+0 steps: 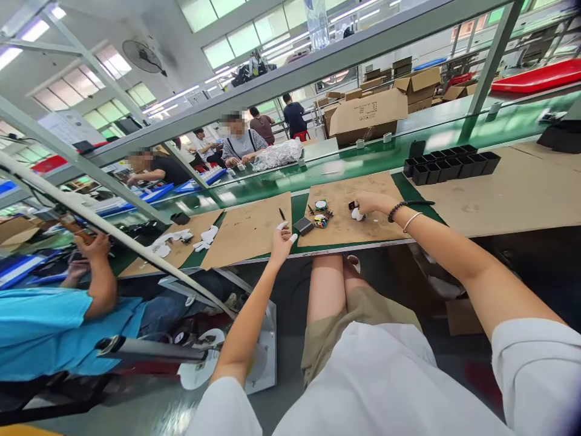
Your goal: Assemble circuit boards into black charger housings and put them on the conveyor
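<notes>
My left hand rests at the front edge of the bench with white finger cots on its fingertips. Its fingers are spread and hold nothing. Just right of it lies a small dark box on a brown cardboard mat. My right hand reaches over that mat with fingers curled round a small white and black part. A bead bracelet and a thin bangle circle that wrist. Between the hands lie small circuit assemblies with coloured components.
A second cardboard mat lies to the left with a black pen. A row of black trays sits back right beside the green conveyor. A person in blue sits at my left. Other workers sit across.
</notes>
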Demonstrator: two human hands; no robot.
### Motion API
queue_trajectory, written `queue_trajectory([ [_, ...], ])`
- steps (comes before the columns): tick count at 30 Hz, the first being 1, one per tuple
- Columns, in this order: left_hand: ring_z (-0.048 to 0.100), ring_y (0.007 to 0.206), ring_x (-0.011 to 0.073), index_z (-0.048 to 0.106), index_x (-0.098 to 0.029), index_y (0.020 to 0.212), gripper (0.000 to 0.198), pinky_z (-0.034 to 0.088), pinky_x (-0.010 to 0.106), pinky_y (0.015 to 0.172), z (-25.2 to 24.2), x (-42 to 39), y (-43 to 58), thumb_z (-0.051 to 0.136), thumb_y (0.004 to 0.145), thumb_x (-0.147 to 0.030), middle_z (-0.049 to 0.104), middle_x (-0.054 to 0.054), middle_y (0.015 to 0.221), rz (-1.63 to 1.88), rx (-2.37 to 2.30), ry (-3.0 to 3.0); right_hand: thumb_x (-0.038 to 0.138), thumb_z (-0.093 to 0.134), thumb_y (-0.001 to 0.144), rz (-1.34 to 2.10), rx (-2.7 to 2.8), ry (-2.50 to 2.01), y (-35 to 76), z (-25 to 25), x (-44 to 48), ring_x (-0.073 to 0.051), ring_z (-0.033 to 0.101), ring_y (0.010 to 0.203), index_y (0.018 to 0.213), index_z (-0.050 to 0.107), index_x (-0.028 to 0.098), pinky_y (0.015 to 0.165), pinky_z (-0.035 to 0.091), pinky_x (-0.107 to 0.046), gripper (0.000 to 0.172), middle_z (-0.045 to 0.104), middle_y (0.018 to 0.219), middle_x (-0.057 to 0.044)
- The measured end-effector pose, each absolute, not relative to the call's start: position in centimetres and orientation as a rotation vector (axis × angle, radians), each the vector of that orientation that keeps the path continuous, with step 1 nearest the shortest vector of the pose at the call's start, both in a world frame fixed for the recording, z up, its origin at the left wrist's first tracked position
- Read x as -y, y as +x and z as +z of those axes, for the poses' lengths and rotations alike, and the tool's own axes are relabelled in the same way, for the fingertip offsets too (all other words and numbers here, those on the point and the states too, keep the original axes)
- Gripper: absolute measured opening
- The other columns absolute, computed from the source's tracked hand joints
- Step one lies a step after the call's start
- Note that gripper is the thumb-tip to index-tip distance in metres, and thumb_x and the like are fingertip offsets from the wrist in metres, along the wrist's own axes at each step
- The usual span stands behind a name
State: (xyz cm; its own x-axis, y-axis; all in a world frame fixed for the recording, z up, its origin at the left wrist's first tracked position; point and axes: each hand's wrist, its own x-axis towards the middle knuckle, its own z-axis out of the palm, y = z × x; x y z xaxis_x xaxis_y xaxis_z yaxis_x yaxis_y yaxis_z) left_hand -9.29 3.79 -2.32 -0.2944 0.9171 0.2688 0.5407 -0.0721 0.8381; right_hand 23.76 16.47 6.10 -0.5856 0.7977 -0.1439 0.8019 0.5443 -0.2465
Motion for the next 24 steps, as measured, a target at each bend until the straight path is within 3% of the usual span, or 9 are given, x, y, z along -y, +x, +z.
queue_trajectory([
  [4,0.051,0.143,0.0358,0.062,-0.018,0.137,0.059,0.042,0.059,0.122,-0.9,-4.8,-8.5,0.084,0.086,-0.038,0.056,0.015,0.149,1.302,-1.82,1.654,0.04,0.072,0.098,-0.558,-2.651,1.555,23.0,7.2,-17.2,-0.023,0.072,0.111,0.113,0.073,0.016,0.099,0.059,-0.044,0.029,0.074,0.121,-0.01],
  [6,0.047,0.146,0.0406,0.067,-0.018,0.128,0.069,0.033,0.058,0.127,-0.1,-5.7,-8.3,0.096,0.068,-0.036,0.06,0.016,0.143,1.262,-1.802,1.679,0.034,0.084,0.084,-0.698,-2.665,1.572,22.9,7.9,-17.7,-0.029,0.074,0.105,0.091,0.077,0.014,0.096,0.058,-0.044,0.022,0.079,0.101,-0.011],
  [9,0.057,0.133,0.0428,0.073,-0.019,0.11,0.068,0.037,0.059,0.123,0.8,-6.8,-8.3,0.102,0.052,-0.038,0.069,0.015,0.124,1.21,-1.745,1.67,0.021,0.091,0.06,-1.048,-2.753,1.532,23.9,8.6,-18.0,-0.035,0.076,0.094,0.066,0.074,0.013,0.09,0.057,-0.041,0.019,0.078,0.076,-0.011],
  [11,0.064,0.122,0.039,0.073,-0.018,0.111,0.07,0.045,0.058,0.117,0.9,-6.8,-8.5,0.102,0.051,-0.043,0.072,0.015,0.12,1.223,-1.678,1.641,0.029,0.086,0.064,-1.353,-2.841,1.482,25.1,8.1,-17.4,-0.029,0.075,0.095,0.079,0.077,0.013,0.092,0.057,-0.038,0.023,0.08,0.086,-0.009],
  [13,0.069,0.117,0.0345,0.07,-0.018,0.124,0.077,0.052,0.053,0.11,0.6,-6.2,-8.6,0.096,0.06,-0.054,0.072,0.016,0.125,1.275,-1.585,1.597,0.042,0.073,0.077,-1.673,-2.908,1.479,26.0,6.9,-16.0,-0.024,0.074,0.103,0.108,0.074,0.016,0.096,0.056,-0.035,0.041,0.08,0.109,-0.009],
  [15,0.07,0.12,0.0323,0.061,-0.02,0.139,0.084,0.056,0.047,0.107,0.0,-5.2,-8.4,0.085,0.072,-0.066,0.069,0.017,0.135,1.347,-1.481,1.539,0.047,0.07,0.08,-2.063,-2.852,1.507,26.2,5.4,-14.0,-0.022,0.074,0.108,0.121,0.069,0.021,0.095,0.057,-0.035,0.049,0.078,0.121,-0.009],
  [17,0.067,0.129,0.0327,0.052,-0.026,0.15,0.092,0.057,0.044,0.108,-0.6,-4.1,-7.8,0.08,0.075,-0.072,0.063,0.015,0.148,1.427,-1.404,1.482,0.038,0.081,0.068,-2.81,-2.429,1.527,25.6,4.1,-11.9,-0.024,0.076,0.105,0.11,0.072,0.024,0.093,0.059,-0.036,0.045,0.08,0.117,-0.008],
  [19,0.066,0.133,0.0335,0.05,-0.03,0.153,0.098,0.057,0.041,0.108,-0.9,-3.2,-6.7,0.087,0.07,-0.068,0.061,0.013,0.151,1.496,-1.348,1.422,0.031,0.085,0.059,-3.301,-1.937,1.445,24.3,3.4,-10.2,-0.027,0.078,0.104,0.098,0.073,0.027,0.096,0.061,-0.039,0.04,0.082,0.109,-0.005],
  [24,0.068,0.13,0.0299,0.063,-0.028,0.139,0.084,0.056,0.037,0.108,0.3,-2.0,-3.6,0.099,0.064,-0.042,0.069,0.009,0.14,1.622,-1.259,1.407,0.032,0.087,0.056,-3.728,-1.33,1.102,20.9,1.9,-8.1,-0.029,0.08,0.106,0.097,0.075,0.032,0.111,0.059,-0.052,0.043,0.084,0.104,0.001],
])
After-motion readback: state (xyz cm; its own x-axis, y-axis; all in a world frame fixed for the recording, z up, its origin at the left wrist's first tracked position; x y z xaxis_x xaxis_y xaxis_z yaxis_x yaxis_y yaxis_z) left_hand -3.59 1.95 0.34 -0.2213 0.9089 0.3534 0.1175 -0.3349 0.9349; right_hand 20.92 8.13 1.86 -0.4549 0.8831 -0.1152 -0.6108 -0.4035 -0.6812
